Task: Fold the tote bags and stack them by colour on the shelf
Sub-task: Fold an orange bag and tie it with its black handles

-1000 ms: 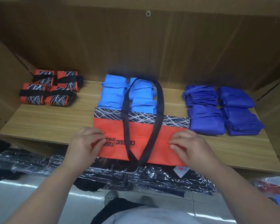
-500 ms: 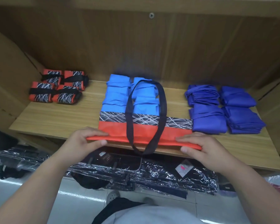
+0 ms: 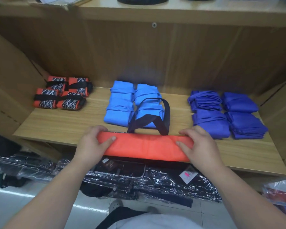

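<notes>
Folding orange tote bag (image 3: 147, 147) at shelf (image 3: 56, 124) front edge: left hand (image 3: 91, 146) and right hand (image 3: 199, 144) are pinching its ends, thumbs on top; crease wants pressing level.

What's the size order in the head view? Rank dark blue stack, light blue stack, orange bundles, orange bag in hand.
1. dark blue stack
2. light blue stack and orange bag, alike; the bag lies nearer
3. orange bundles

Left hand (image 3: 91, 142) and right hand (image 3: 196, 142) grip the folded orange tote bag (image 3: 147, 146), apparently overhanging the shelf (image 3: 64, 126) edge.
</notes>
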